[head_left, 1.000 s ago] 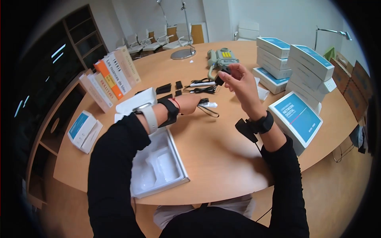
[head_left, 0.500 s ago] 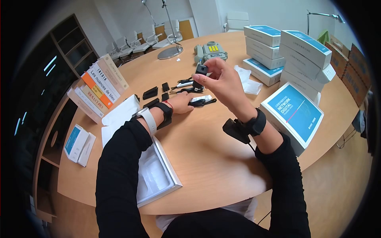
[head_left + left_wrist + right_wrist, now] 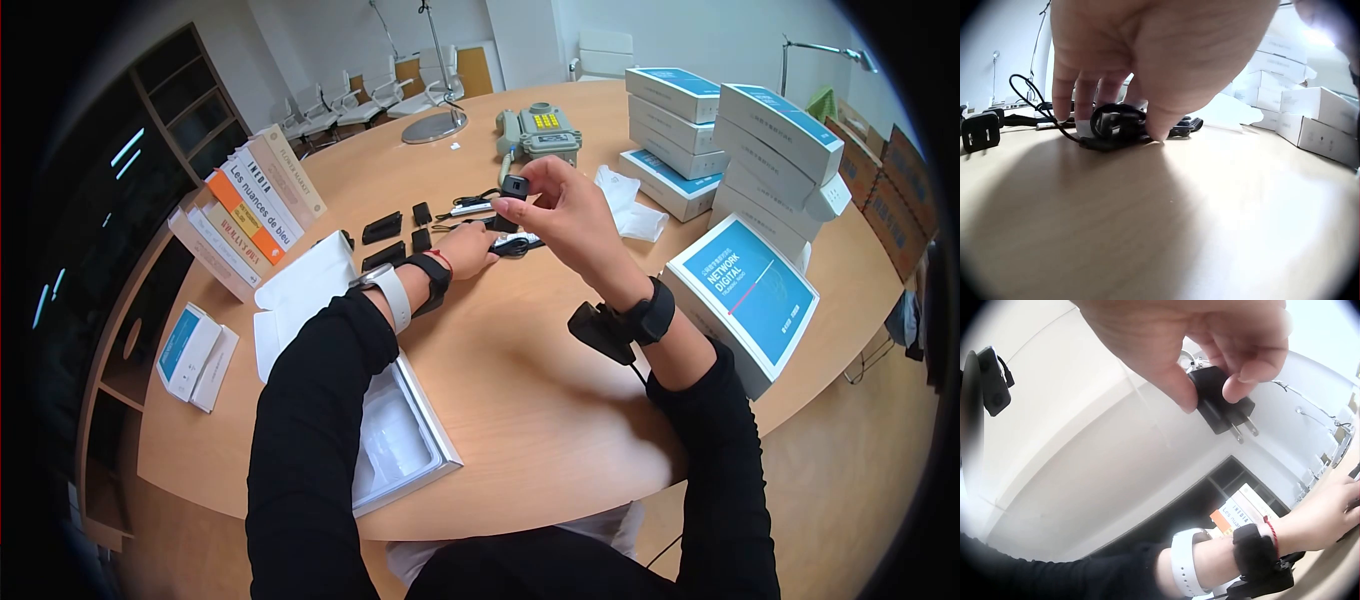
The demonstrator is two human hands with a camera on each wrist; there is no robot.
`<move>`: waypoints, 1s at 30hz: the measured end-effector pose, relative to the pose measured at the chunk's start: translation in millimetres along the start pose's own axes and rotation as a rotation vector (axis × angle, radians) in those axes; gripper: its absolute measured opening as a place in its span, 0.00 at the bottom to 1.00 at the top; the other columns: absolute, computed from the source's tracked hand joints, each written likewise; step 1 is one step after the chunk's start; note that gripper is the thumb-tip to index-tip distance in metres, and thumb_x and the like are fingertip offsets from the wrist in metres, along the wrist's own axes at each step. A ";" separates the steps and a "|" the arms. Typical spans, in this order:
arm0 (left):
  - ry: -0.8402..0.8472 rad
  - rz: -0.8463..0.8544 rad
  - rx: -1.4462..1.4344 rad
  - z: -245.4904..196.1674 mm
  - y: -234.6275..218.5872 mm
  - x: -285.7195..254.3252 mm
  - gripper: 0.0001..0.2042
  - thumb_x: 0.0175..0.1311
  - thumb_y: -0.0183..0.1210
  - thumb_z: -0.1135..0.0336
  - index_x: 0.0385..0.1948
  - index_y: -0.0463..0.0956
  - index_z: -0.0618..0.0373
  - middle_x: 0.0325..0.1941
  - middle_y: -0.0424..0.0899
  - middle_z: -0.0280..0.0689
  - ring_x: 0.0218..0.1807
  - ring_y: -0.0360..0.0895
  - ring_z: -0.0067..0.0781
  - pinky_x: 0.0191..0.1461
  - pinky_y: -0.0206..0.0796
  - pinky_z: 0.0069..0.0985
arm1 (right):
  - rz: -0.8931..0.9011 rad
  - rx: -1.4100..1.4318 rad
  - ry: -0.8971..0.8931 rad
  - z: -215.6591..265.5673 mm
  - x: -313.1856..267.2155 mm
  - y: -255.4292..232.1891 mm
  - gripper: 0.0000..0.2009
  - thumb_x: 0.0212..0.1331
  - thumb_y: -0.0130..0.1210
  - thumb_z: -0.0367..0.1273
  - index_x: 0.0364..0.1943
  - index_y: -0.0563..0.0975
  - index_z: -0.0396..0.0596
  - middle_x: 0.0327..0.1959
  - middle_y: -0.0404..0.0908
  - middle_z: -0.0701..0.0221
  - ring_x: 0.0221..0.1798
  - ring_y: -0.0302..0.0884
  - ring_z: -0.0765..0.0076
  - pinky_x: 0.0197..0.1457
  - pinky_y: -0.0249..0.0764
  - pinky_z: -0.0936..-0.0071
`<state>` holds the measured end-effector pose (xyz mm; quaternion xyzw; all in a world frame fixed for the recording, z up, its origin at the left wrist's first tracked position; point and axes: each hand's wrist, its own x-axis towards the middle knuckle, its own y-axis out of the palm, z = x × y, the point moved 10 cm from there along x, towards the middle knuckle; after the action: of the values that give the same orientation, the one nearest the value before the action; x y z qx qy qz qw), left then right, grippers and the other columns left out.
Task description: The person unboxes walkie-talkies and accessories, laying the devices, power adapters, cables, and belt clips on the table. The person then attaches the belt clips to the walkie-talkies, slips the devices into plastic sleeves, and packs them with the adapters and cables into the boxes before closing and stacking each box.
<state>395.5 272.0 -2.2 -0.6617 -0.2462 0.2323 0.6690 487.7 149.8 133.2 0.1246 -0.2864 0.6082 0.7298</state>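
Observation:
Thumb and fingers of my right hand pinch a black plug adapter above the table. Two metal prongs show on that adapter in the right wrist view. My left hand is low at the tabletop, over a coiled black cable. Seen from the left wrist, the fingers and thumb of this hand close round the black coil, which lies on the wood; a thin loop sticks out to the left. Another black plug stands left of it.
Black blocks lie left of the cables. An open white box is near the front edge. Books stand at the left, a grey-green telephone at the back, stacked boxes and a tilted blue-topped box on the right.
My left hand has moved right onto the coiled cable and its fingers have closed round it. My right hand has come left and inward from its earlier place, still pinching the adapter.

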 end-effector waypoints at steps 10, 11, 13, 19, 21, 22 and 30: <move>0.034 -0.242 -0.084 -33.6 -178.5 -133.1 0.18 0.62 0.54 0.57 0.48 0.74 0.59 0.47 0.76 0.45 0.48 0.73 0.43 0.51 0.66 0.31 | 0.276 -0.452 0.180 -40.0 -15.4 32.5 0.17 0.49 0.64 0.39 0.34 0.76 0.39 0.22 0.78 0.65 0.24 0.76 0.74 0.26 0.71 0.77; 0.058 -0.313 -0.050 -36.7 -194.7 -163.7 0.17 0.62 0.55 0.58 0.48 0.74 0.59 0.47 0.77 0.44 0.49 0.73 0.42 0.51 0.66 0.31 | 0.283 -0.456 0.171 -37.3 -16.8 39.8 0.17 0.49 0.64 0.39 0.34 0.76 0.39 0.22 0.78 0.65 0.24 0.76 0.74 0.26 0.71 0.77; 0.048 -0.405 0.036 -25.5 -209.0 -222.5 0.16 0.61 0.56 0.61 0.47 0.75 0.60 0.44 0.79 0.44 0.47 0.75 0.40 0.49 0.66 0.29 | 0.442 -0.465 0.307 -48.6 -29.0 66.2 0.19 0.48 0.62 0.43 0.33 0.77 0.39 0.22 0.80 0.62 0.22 0.78 0.65 0.28 0.72 0.71; -0.435 -0.373 -0.212 66.1 -158.8 -344.8 0.10 0.57 0.58 0.65 0.27 0.77 0.65 0.24 0.78 0.42 0.26 0.74 0.33 0.31 0.65 0.25 | 0.741 -0.826 0.048 -71.6 -9.3 169.3 0.18 0.48 0.56 0.40 0.12 0.77 0.39 0.09 0.75 0.65 0.16 0.78 0.69 0.22 0.75 0.76; -0.559 -0.370 -0.215 82.3 -137.7 -375.2 0.12 0.59 0.58 0.64 0.24 0.74 0.66 0.20 0.75 0.40 0.22 0.72 0.31 0.29 0.64 0.24 | 0.807 -0.780 0.187 -83.3 -2.6 187.6 0.18 0.47 0.57 0.40 0.14 0.77 0.36 0.12 0.77 0.63 0.16 0.79 0.68 0.23 0.75 0.77; -0.562 -0.379 -0.216 87.0 -127.6 -387.6 0.12 0.59 0.58 0.64 0.24 0.74 0.66 0.20 0.75 0.40 0.22 0.72 0.31 0.29 0.64 0.24 | 0.784 -0.779 0.218 -82.3 1.2 192.1 0.18 0.48 0.57 0.40 0.15 0.78 0.36 0.13 0.78 0.63 0.16 0.79 0.68 0.22 0.76 0.77; -0.739 -0.494 -0.730 123.7 -65.8 -419.1 0.16 0.64 0.54 0.57 0.25 0.72 0.63 0.20 0.75 0.33 0.24 0.73 0.20 0.28 0.65 0.19 | 0.726 -1.035 0.165 -106.1 15.7 214.2 0.14 0.44 0.57 0.37 0.27 0.81 0.39 0.27 0.82 0.58 0.33 0.81 0.56 0.38 0.78 0.67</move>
<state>-7.3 99.5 54.7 -0.6476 -0.6751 0.1846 0.3013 312.1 268.0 21.1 -0.3967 -0.5099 0.6072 0.4625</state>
